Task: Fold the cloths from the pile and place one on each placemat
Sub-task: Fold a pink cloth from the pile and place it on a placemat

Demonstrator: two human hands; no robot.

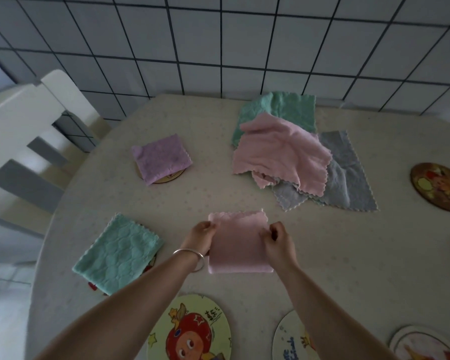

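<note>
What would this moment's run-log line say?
both hands grip folded pink cloth | purple, green placed | pile remains

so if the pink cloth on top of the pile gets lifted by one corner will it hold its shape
Probably not. The pink cloth lies rumpled and draped over the grey cloth, so it looks floppy and would likely hang limp. It seems thin and light, and may drag the cloths beneath it slightly.

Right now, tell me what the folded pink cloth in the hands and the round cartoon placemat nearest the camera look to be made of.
Folded pink cloth: soft plush fabric, probably microfibre; matte, fuzzy surface, zigzag-cut edge. Round cartoon placemat: stiff flat board with a smooth printed face, possibly coated cork or wood; it lies rigid, with a crisp rim.
</note>
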